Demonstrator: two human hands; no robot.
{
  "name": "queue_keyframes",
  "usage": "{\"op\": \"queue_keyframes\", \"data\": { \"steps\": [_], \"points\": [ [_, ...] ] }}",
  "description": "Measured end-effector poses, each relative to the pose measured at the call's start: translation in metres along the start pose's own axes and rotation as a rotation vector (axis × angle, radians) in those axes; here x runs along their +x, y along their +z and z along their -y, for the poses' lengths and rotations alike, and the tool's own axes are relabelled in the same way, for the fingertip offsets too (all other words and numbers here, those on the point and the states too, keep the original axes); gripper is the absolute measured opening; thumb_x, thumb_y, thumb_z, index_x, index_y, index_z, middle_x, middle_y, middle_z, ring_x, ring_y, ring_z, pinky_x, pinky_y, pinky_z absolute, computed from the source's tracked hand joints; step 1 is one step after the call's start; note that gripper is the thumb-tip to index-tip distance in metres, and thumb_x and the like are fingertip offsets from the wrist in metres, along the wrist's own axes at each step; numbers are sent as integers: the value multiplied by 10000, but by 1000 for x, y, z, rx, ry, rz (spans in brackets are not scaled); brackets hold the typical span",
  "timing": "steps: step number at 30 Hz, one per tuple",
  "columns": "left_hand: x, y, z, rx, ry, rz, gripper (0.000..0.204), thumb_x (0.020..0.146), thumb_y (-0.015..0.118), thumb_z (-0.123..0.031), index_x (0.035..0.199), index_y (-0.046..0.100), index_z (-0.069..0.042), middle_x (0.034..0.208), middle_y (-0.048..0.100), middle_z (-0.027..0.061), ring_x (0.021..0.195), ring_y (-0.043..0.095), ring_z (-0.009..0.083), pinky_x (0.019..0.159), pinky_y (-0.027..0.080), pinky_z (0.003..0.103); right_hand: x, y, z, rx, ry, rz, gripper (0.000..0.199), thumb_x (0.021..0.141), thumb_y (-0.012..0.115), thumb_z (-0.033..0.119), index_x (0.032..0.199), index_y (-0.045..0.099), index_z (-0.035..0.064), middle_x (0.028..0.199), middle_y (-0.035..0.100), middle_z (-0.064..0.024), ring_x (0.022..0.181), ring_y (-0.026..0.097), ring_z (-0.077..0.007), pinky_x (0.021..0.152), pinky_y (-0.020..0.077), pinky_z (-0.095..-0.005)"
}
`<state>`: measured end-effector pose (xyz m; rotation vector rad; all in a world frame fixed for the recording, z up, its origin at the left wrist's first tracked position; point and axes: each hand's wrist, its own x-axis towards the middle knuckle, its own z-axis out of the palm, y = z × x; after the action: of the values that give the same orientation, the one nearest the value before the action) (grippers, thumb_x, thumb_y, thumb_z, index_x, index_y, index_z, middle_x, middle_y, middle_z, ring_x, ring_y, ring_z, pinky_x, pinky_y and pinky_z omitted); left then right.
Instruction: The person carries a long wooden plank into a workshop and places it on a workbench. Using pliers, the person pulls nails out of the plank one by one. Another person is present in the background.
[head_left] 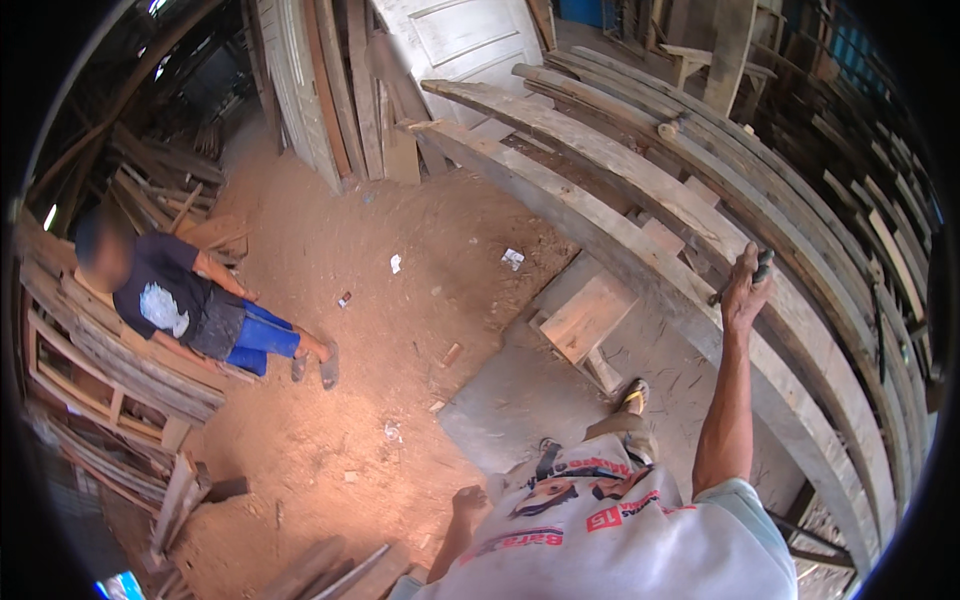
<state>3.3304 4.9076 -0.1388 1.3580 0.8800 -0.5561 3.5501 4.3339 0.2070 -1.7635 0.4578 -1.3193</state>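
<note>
My right hand (745, 290) is stretched out over the long timber beams on the right. Its fingers are closed round a small dark object (763, 266), too little of which shows to name. Just under that hand lies a thick, pale wooden beam (640, 185); whether the hand touches it I cannot tell. Another long beam (560, 205) runs beside it, nearer to me. My left hand (468, 503) hangs low beside my white printed shirt (590, 515), over the sawdust-covered floor. Its fingers are partly hidden, and nothing shows in it.
Left of me a person (190, 290) in a dark shirt and blue trousers leans on stacked planks (130, 345). A low wooden stool (585, 315) stands by my foot. White door panels (465, 50) lean at the back. Wood offcuts (325, 570) lie at the lower edge.
</note>
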Motion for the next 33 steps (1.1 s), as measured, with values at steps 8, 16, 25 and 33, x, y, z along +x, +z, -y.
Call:
{"op": "queue_keyframes", "data": {
  "steps": [8, 16, 25, 33],
  "points": [
    [13, -14, -15, -132, 33, 194, 173, 950, 568, -176, 968, 610, -9, 842, 627, 92, 732, 605, 179, 597, 477, 302, 5, 2, -3, -131, 69, 34, 495, 995, 524, 497, 758, 461, 67, 630, 420, 9, 602, 396, -122, 544, 357, -292],
    [-27, 0, -40, 372, 193, 146, 157, 948, 562, -138, 942, 608, 12, 738, 574, 55, 625, 547, 157, 539, 433, 273, -2, 0, -12, -117, 61, 9, 449, 995, 543, 458, 781, 486, 67, 640, 432, 15, 618, 402, -102, 542, 343, -281],
    [12, -15, -3, -9, -34, 3, 198, 949, 619, -195, 1011, 658, -11, 820, 638, 70, 704, 609, 160, 611, 503, 293, -11, -7, -12, -46, 58, 20, 386, 1017, 527, 376, 789, 464, 71, 672, 408, 27, 623, 371, -96, 541, 311, -275],
    [12, 0, -1, 22, -56, -100, 222, 946, 629, -211, 1040, 652, -12, 916, 677, 100, 807, 663, 208, 735, 570, 364, -14, 2, -6, -28, -56, -10, 387, 1022, 519, 393, 797, 440, 88, 677, 399, 35, 619, 356, -83, 540, 296, -256]
  ]
}}
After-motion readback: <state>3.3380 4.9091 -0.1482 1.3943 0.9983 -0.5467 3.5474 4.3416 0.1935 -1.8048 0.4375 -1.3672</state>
